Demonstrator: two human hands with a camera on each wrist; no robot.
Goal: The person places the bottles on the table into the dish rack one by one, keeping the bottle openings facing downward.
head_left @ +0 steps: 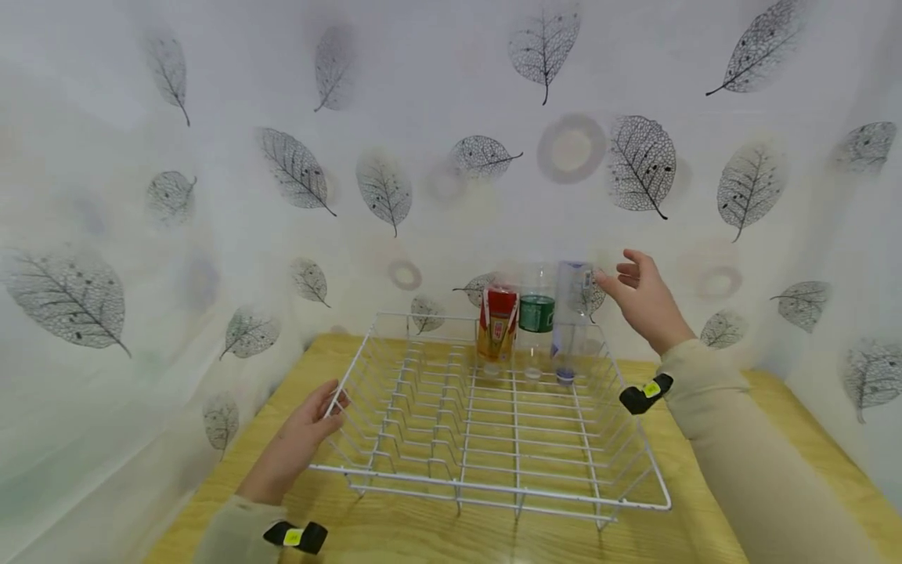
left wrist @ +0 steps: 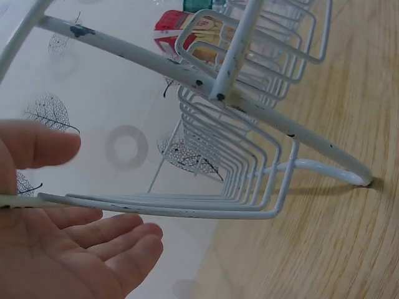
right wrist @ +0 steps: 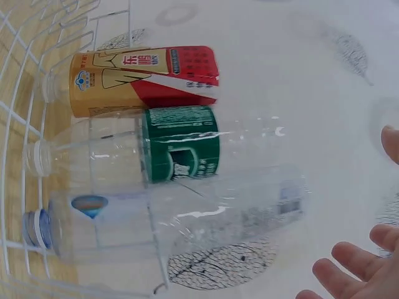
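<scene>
A white wire dish rack (head_left: 486,492) stands on the wooden table. Three bottles stand cap-down along its far side: a red and gold labelled bottle (right wrist: 146,81), a clear bottle with a green label (right wrist: 182,142), and a clear bottle with a blue cap (right wrist: 187,215). My right hand (head_left: 644,301) is just right of the blue-capped bottle's upper end, fingers loosely spread and holding nothing. At the rack's left side, my left hand (head_left: 301,435) has the rim wire passing between its thumb and extended fingers (left wrist: 112,243); the thumb stands apart from the wire.
A pale curtain (head_left: 451,102) printed with leaves hangs behind the wood-grain table (head_left: 239,501) and along its left and right sides. Rows of bent wire dividers (head_left: 423,407) run along the rack's left half.
</scene>
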